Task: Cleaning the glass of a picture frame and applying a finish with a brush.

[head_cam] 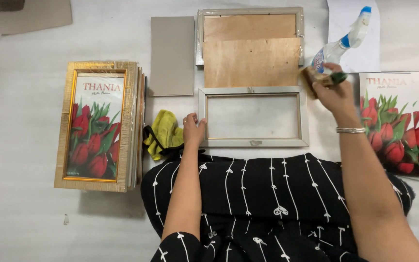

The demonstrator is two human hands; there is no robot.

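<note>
A silver picture frame [253,142] lies face down on the white floor in front of my lap, its back panel removed. My left hand [193,128] rests on the frame's left edge and grips it. My right hand [333,90] is raised to the right of the frame, closed on a small brown and green thing [322,76] that I cannot make out. Just behind that hand lies a clear spray bottle [341,46] with a blue and white nozzle.
Two brown backing boards [251,62] lie on a second silver frame [200,36] beyond. A grey card [172,56] lies left of them. A yellow cloth [163,133] lies by my left hand. Stacked gold frames [98,123] with tulip prints are left; loose tulip prints [394,121] right.
</note>
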